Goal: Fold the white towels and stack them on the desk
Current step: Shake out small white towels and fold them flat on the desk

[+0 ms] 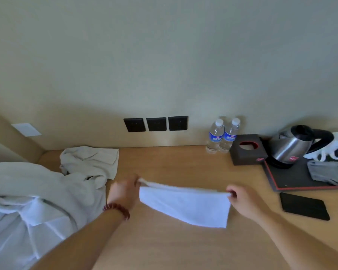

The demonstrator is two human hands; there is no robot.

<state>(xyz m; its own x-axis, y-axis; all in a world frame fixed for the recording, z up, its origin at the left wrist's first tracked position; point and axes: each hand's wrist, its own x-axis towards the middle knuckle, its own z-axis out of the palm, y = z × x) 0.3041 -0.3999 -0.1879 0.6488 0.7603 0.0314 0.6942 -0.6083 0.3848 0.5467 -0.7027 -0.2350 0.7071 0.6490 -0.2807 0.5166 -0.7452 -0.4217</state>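
Now bare bench (164,164) lies ahead; left hand (123,193) and right hand (242,199) each pinch the folded white towel's (185,205) top corners.

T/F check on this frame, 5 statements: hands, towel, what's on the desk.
1. Both hands pinch the white towel by its upper corners. True: the left hand and the right hand each hold one.
2. A neat stack of folded towels stands on the desk. False: only an unfolded pile of towels lies at the left.
3. Two water bottles stand by the wall. True.
4. The kettle lies on its side. False: it stands upright on the black tray.
5. The phone lies under the towel. False: it lies apart, to the right.
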